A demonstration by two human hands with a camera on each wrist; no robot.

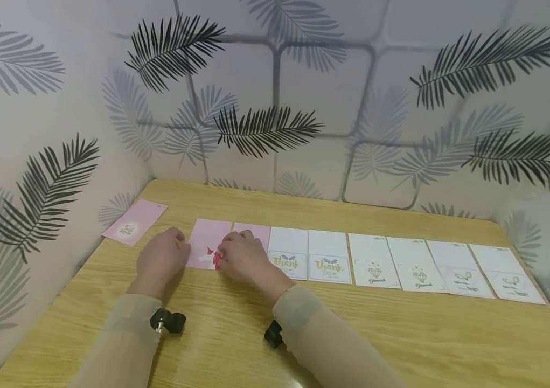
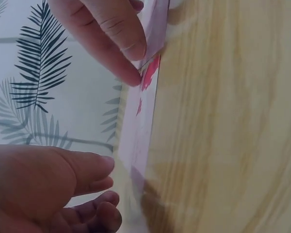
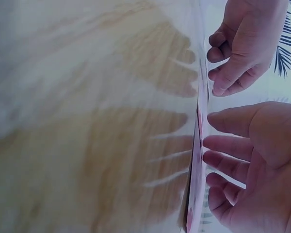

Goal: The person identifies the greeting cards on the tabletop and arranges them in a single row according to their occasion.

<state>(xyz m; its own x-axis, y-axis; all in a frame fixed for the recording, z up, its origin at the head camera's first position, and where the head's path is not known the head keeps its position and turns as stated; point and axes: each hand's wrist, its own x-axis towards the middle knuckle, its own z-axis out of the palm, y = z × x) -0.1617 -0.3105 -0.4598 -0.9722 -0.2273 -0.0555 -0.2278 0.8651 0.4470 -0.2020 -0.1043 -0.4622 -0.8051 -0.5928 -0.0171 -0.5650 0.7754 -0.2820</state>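
Note:
Two pink cards lie side by side at the left end of a row on the table. The left one, a pink card with a red and white picture (image 1: 202, 237), is between my hands. My right hand (image 1: 245, 258) reaches over the seam between the two, partly hiding the second pink card (image 1: 258, 230). In the right wrist view the right hand (image 3: 266, 160) has its fingertips right at the card surface. My left hand (image 1: 162, 262) hovers at the left card's left edge, its fingers (image 2: 94, 167) loosely bent with nothing between them.
Rightward, the row continues with two "thank you" cards (image 1: 290, 241) and several white cards (image 1: 371, 245) with gold designs. Another pink card (image 1: 146, 213) lies slanted at the table's far left edge. Leaf-patterned walls (image 1: 304, 161) close off the wooden table (image 1: 226, 345) at the back and sides.

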